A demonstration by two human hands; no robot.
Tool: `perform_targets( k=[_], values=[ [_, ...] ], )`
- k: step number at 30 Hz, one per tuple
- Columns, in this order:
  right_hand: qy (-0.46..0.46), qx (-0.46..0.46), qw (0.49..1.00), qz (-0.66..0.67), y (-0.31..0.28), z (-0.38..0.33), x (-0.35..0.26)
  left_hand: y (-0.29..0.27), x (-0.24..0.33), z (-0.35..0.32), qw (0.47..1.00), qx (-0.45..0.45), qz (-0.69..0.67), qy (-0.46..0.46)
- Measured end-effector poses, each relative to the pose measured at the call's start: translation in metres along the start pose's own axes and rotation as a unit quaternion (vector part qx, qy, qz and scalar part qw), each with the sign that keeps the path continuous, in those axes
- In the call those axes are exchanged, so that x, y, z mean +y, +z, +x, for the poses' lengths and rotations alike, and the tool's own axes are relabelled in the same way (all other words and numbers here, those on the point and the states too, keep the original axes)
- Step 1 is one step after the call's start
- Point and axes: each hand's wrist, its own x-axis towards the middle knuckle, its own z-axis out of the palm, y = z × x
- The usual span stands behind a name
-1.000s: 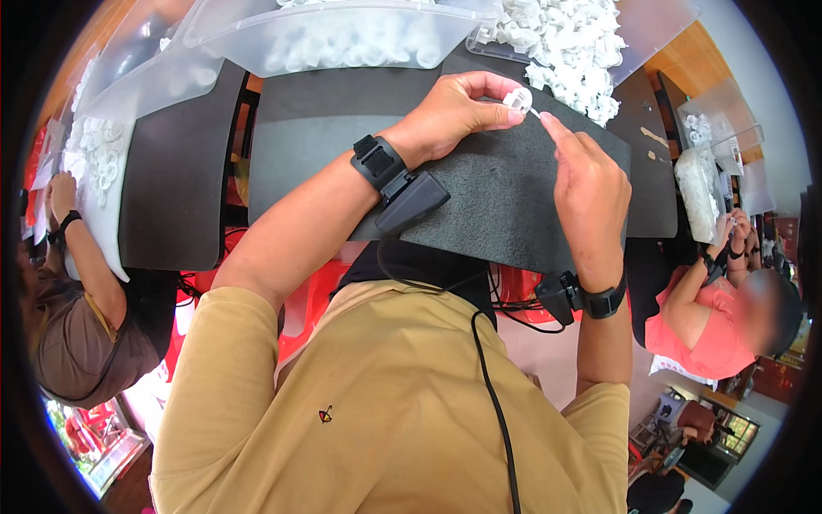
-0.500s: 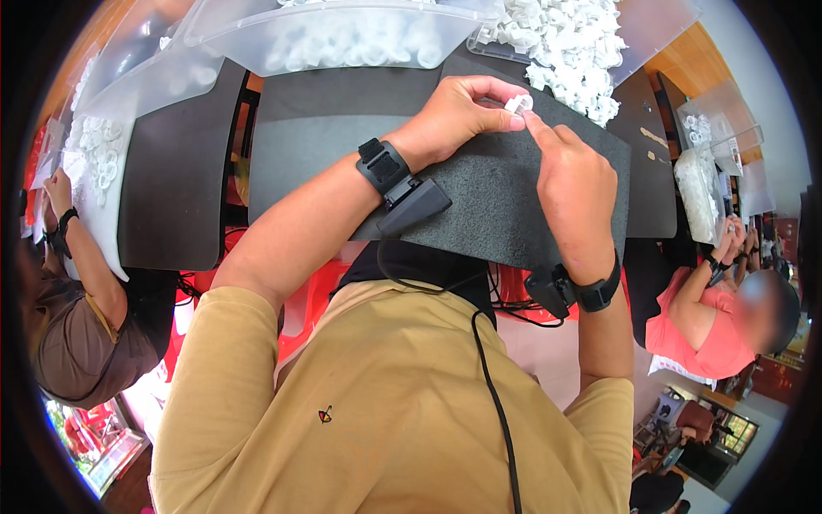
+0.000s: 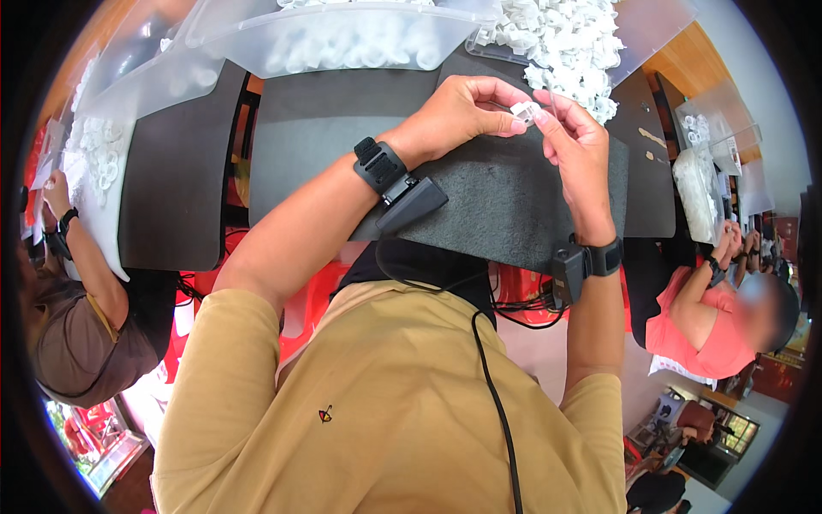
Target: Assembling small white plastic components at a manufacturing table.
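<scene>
A small white plastic part [image 3: 524,111], ring-like with a squared side, is held up over the dark mat near the far edge of the table. My left hand [image 3: 476,107] pinches it between thumb and fingers from the left. From the right, my right hand [image 3: 575,141] grips the same part with thumb and fingertips. Fingers cover much of its shape. Just beyond my hands lies a heap of similar white plastic parts [image 3: 565,43], spilling from a clear tray.
A clear plastic bin [image 3: 342,30] of white rings stands at the far side of the dark table [image 3: 325,128]. A black cable [image 3: 492,385] hangs down my front. Co-workers sit left [image 3: 86,308] and right [image 3: 702,317], with their own white parts.
My right hand has turned over, from one finger pressing at the white part to thumb and fingers gripping it. The part has tilted slightly; my left hand keeps its hold.
</scene>
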Motion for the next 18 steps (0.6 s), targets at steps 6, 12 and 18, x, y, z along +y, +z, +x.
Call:
perform_targets(
  k=[6,12,18],
  values=[
    [0.069,-0.003,0.986,0.149,0.006,0.006,0.026,0.001,-0.007,0.003,0.999,0.017,0.008,0.026],
    [-0.042,0.024,0.986,-0.161,0.0,-0.01,-0.001,-0.005,-0.009,0.003,1.0,0.026,-0.012,0.009],
    [-0.147,0.018,0.914,-0.378,-0.007,-0.032,-0.013,-0.004,-0.009,0.004,1.0,0.019,0.001,-0.002]
  ],
)
